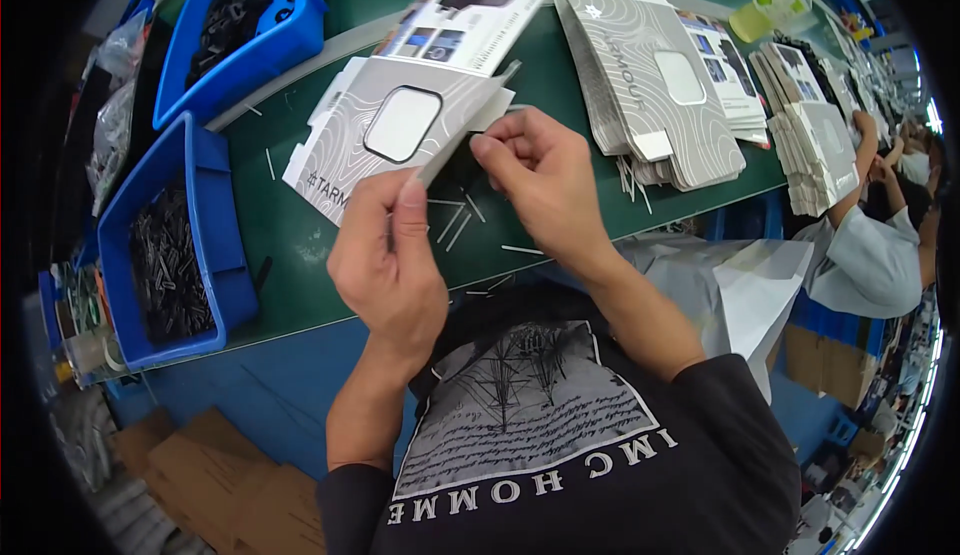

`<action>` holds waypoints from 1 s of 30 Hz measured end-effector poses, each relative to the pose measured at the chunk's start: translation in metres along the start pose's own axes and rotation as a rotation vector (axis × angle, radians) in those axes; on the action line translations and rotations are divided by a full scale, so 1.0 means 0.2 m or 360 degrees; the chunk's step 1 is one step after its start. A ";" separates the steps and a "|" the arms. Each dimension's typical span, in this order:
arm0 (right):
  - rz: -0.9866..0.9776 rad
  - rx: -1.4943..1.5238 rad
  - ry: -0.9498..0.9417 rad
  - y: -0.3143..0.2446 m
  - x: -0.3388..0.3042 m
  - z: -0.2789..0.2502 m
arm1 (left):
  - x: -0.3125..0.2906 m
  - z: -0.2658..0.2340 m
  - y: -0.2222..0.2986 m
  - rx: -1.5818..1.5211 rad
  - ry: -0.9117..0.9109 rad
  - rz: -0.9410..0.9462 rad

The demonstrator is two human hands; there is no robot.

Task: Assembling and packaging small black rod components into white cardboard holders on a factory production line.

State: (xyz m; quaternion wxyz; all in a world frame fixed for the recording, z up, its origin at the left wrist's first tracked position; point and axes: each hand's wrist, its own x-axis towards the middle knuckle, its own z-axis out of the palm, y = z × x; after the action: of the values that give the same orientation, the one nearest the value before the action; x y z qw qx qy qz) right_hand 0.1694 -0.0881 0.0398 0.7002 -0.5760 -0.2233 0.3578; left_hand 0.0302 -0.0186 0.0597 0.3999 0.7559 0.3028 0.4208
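My left hand [390, 255] grips the lower edge of a grey-and-white printed cardboard box [335, 145] with thumb and fingers. The box is tilted over the table, with a rounded window in its patterned panel and a photo-printed panel behind. Close to the box's right edge, my right hand [545, 185] is closed in a pinch, thumb against forefinger; what lies between the tips is too small to make out. Thin pale strips [458, 230] lie scattered on the green table beneath my hands.
Two blue bins stand at left: one bin [222, 245] holds small black parts, the farther bin [318, 15] larger black pieces. A stack of similar boxes [640, 75] is at right, with another stack [815, 145] beyond. A yellowish bottle [770, 13] stands behind. Co-workers' arms [868, 155] show far right.
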 end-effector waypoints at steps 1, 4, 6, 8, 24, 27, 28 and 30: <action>-0.0027 -0.0086 -0.0022 0.03 0.01 -0.01 | -0.01 0.01 0.00 0.0026 0.0037 -0.0001; -0.0082 -0.0124 -0.0031 0.02 0.02 -0.01 | -0.02 0.03 0.01 0.0065 0.0081 -0.0007; -0.0128 -0.0043 -0.0014 -0.02 0.02 0.01 | -0.02 0.03 0.01 0.0080 0.0105 -0.0032; -0.0152 -0.0002 -0.0003 -0.02 0.02 0.01 | -0.02 0.03 0.00 0.0087 0.0115 -0.0044; 0.0113 0.0272 -0.0078 0.05 0.04 0.01 | -0.04 0.03 -0.14 0.0047 -0.0082 0.0398; 0.0027 0.0392 -0.0064 0.05 0.02 0.03 | -0.02 0.03 -0.10 -0.0410 -0.0137 -0.0100; 0.0035 0.0389 -0.0072 0.06 0.01 0.02 | -0.02 0.03 -0.08 -0.0407 -0.0128 -0.0107; 0.0073 0.0458 -0.0167 0.11 0.02 -0.01 | 0.05 0.05 -0.05 -0.0086 -0.0268 -0.0069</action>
State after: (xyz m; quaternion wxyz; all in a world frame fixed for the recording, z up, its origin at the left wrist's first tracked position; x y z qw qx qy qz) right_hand 0.1678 -0.0849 0.0170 0.7545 -0.4553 -0.1927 0.4315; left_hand 0.0424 -0.0103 0.0518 0.4533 0.7708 0.2730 0.3550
